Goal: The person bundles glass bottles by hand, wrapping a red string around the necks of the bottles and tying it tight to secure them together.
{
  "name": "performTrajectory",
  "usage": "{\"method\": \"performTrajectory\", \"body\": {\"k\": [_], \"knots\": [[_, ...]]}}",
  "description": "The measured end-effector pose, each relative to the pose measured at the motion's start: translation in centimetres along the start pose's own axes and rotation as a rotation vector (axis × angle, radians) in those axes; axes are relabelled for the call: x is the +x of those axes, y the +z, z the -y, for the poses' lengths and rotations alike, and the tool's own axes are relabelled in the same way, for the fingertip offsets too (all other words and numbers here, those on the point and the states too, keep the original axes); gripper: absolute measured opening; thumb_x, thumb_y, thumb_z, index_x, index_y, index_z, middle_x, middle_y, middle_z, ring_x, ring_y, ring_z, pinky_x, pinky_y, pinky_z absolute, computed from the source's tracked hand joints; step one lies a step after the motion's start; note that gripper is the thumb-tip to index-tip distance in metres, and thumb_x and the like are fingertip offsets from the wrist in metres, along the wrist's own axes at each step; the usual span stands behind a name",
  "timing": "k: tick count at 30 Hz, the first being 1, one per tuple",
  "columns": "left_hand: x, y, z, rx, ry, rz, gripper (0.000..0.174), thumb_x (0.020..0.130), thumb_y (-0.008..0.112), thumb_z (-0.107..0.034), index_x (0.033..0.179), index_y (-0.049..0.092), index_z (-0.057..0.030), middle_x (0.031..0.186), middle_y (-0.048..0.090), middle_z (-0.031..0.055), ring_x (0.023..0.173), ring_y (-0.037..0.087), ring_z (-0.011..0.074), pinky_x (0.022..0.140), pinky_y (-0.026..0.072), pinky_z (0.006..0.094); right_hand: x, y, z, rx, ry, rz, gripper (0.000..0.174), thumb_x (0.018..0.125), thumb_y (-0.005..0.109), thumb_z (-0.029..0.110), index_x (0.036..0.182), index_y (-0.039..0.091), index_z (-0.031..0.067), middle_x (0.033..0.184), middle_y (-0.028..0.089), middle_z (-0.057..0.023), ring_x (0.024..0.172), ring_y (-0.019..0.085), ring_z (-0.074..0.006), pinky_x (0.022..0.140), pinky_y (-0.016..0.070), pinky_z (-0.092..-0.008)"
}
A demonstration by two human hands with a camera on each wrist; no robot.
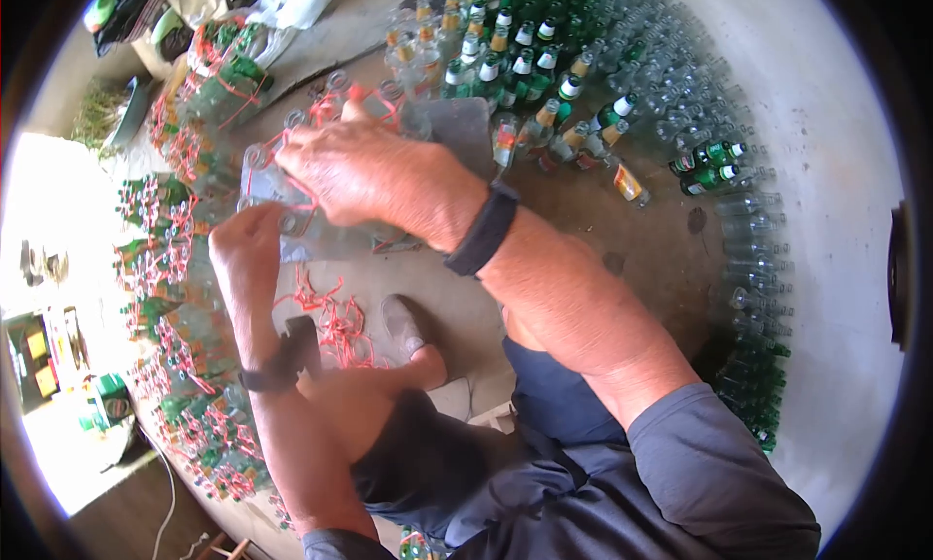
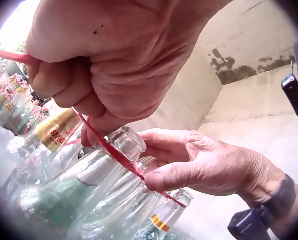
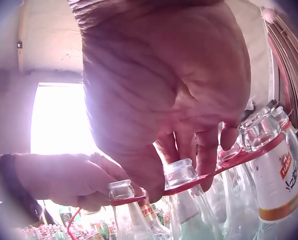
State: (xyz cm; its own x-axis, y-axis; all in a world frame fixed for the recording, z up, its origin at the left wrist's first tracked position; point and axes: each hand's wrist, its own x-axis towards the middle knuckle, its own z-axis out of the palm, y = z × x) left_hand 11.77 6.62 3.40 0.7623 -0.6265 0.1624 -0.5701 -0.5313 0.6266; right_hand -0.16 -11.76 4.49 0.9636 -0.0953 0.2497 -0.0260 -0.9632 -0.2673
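Observation:
My left hand (image 1: 248, 249) is curled into a fist, gripping a red plastic strap (image 2: 120, 159) that runs tight along the glass bottle necks. A clear bottle mouth (image 2: 126, 142) is right beside that fist in the left wrist view. Reaching over the same group of bottles, my right hand (image 1: 364, 167) has its thumb against the strap and its fingers extended down among the necks. In the right wrist view, the strap passes a clear bottle (image 3: 181, 175) and a white-labelled bottle (image 3: 279, 175). The bottles stand upright together on a grey board (image 1: 462, 128).
Loose red straps (image 1: 340, 327) lie on the floor near my shoe (image 1: 400, 327). Strapped bottle bundles (image 1: 175, 239) line the left side. Many green bottles (image 1: 530, 69) and clear bottles (image 1: 671, 84) stand at the back and right; a few bottles (image 1: 630, 183) lie tipped over.

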Motion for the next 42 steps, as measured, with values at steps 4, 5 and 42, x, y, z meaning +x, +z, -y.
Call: {"method": "performTrajectory", "body": {"k": [4,5,42], "knots": [[-0.4,0.1,0.4,-0.060,-0.014,0.019,0.019,0.094,0.073,-0.009,0.105,0.083,0.0020,0.083,0.078,0.0115,0.071,0.064,0.0121,0.068,0.0506,0.0310,-0.3,0.0,0.2,0.112,0.012,-0.013,0.040,0.091,0.071,0.014,0.130,0.064,0.0056,0.133,0.069,-0.0127,0.126,0.068,-0.0302,0.110,0.0421,-0.0665],[-0.4,0.2,0.7,-0.077,-0.033,0.023,0.020,0.094,0.073,-0.009,0.106,0.083,0.0022,0.083,0.078,0.0101,0.071,0.062,0.0114,0.067,0.0496,0.0306,-0.4,0.3,0.3,0.125,0.018,-0.059,0.042,0.091,0.072,0.014,0.131,0.064,0.0056,0.133,0.070,-0.0121,0.126,0.068,-0.0299,0.111,0.0418,-0.0660],[-4.5,0.3,-0.4,-0.366,-0.177,-0.058,0.024,0.101,0.073,-0.009,0.119,0.078,0.0053,0.088,0.075,0.0017,0.078,0.061,0.0050,0.071,0.0512,0.0258,-1.2,0.4,1.1,0.145,0.055,-0.171,0.027,0.088,0.074,0.008,0.113,0.065,0.0044,0.110,0.073,-0.0140,0.104,0.074,-0.0350,0.087,0.0604,-0.0480]]}}
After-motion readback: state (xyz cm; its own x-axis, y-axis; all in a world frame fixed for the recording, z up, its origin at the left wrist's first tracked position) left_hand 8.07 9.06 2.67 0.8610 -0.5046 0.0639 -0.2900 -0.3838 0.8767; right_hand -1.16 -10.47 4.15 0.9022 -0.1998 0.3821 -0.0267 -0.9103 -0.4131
